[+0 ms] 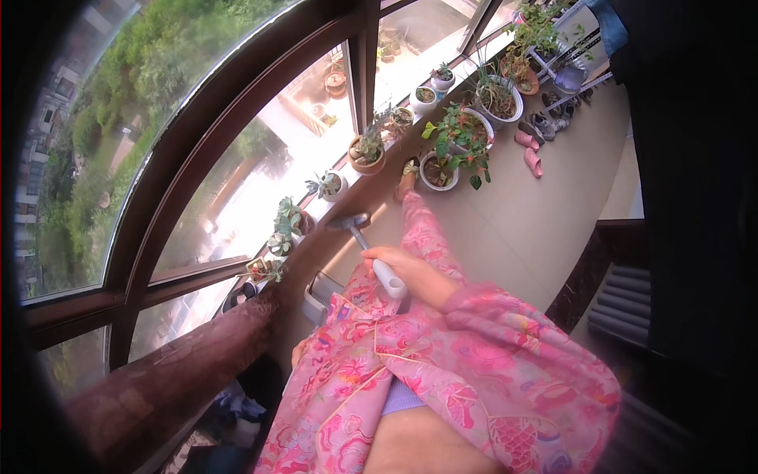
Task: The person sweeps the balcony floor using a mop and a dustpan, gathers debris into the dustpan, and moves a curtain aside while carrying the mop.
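My right hand [388, 258] is closed around the pale grey and white handle [389, 279] of what looks like a broom. Its grey head [355, 221] rests low by the wall beneath the windowsill. A grey dustpan [321, 296] with a toothed edge lies to the left of my legs, partly covered by the pink patterned robe [379, 338]. Of my left hand [298, 352] only a small part shows at the robe's left edge; its fingers and anything in them are hidden.
Potted succulents [288, 218] line the sill below large curved windows. Larger potted plants [465, 131] stand on the tiled floor beyond my foot [407, 178]. Pink clogs [532, 161], other shoes [551, 125] and a rack [577, 95] are farther off. A dark, ridged thing [622, 305] is at the right.
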Available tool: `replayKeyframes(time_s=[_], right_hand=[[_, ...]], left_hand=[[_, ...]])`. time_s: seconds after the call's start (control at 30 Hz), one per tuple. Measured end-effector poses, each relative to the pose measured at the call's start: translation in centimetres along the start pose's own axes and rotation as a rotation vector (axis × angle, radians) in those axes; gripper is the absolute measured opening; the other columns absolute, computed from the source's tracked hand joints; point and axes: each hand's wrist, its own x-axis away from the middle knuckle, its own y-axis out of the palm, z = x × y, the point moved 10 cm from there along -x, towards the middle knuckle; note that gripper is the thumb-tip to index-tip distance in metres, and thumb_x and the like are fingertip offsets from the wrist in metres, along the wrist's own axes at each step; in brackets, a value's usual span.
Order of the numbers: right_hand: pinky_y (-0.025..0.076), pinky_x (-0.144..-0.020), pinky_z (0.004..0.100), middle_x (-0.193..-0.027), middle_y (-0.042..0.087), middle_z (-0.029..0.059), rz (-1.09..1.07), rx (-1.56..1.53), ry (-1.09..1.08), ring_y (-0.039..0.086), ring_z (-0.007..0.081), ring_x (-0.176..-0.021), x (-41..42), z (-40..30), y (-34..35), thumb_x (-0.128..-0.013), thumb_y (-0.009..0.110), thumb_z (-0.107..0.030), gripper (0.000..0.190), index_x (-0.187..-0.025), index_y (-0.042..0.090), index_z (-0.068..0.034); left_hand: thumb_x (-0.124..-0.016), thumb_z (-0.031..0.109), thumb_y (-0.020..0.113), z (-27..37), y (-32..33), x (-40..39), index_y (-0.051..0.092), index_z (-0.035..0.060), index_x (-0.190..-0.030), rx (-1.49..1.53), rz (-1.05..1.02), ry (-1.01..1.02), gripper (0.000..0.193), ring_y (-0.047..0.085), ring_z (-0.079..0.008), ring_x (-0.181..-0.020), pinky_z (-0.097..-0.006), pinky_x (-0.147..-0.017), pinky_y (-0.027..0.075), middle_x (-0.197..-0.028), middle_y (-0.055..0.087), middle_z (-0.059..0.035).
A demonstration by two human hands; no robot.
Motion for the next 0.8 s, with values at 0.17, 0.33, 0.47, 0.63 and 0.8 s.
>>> replayKeyframes(time_s=[0.17, 0.33, 0.47, 0.63, 0.8], right_hand=[[0.042, -0.039, 0.0268, -0.058, 0.051, 0.0071, 0.098, -0.1, 0.003, 0.049, 0.0156, -0.044, 0.1, 1.0, -2.2, -0.079, 0.051, -0.008, 0.009, -0.074, 0.049, -0.001], [0.041, -0.036, 0.0268, -0.058, 0.051, 0.0074, 0.278, -0.072, 0.123, 0.049, 0.0154, -0.044, 2.1, 1.6, -4.1, -0.079, 0.05, -0.006, 0.008, -0.074, 0.049, 0.0], [0.04, -0.034, 0.0268, -0.057, 0.05, 0.0076, 0.348, 0.108, 0.153, 0.049, 0.0152, -0.044, 3.3, 1.3, -6.6, -0.077, 0.049, -0.004, 0.007, -0.073, 0.049, 0.002], [0.04, -0.033, 0.0275, -0.054, 0.05, 0.0083, 0.374, 0.181, 0.092, 0.048, 0.0158, -0.042, 3.9, 1.1, -9.6, -0.075, 0.05, -0.003, 0.008, -0.072, 0.05, 0.004], [0.037, -0.031, 0.0258, -0.054, 0.049, 0.0068, 0.479, 0.287, 0.093, 0.047, 0.0135, -0.04, 6.2, -1.1, -11.2, -0.075, 0.05, -0.003, 0.006, -0.076, 0.05, 0.003]], left_hand=[[-0.082, 0.007, 0.042, -0.8, -0.4, 0.6, 0.036, 0.0075, -0.065, 0.007, 0.009, -0.028, 0.018, 0.035, -0.008, -0.044, -0.0193, -0.039, 0.032, -0.052, 0.036, 0.0007], [-0.082, 0.007, 0.042, -2.2, -0.5, 1.1, 0.036, 0.0073, -0.066, 0.022, 0.011, -0.06, 0.017, 0.036, -0.0081, -0.045, -0.0194, -0.04, 0.033, -0.052, 0.036, 0.0007], [-0.082, 0.007, 0.042, -3.0, -0.1, 1.6, 0.036, 0.0072, -0.066, 0.022, 0.01, -0.089, 0.017, 0.036, -0.0082, -0.045, -0.0196, -0.04, 0.033, -0.052, 0.036, 0.0006], [-0.082, 0.007, 0.042, -3.7, 0.4, 1.9, 0.036, 0.007, -0.066, 0.021, 0.006, -0.115, 0.017, 0.036, -0.0082, -0.045, -0.0198, -0.041, 0.033, -0.052, 0.036, 0.0005], [-0.082, 0.007, 0.042, -4.2, 1.5, 1.9, 0.036, 0.0068, -0.066, 0.058, -0.006, -0.113, 0.017, 0.036, -0.0083, -0.046, -0.02, -0.041, 0.033, -0.052, 0.036, 0.0005]])
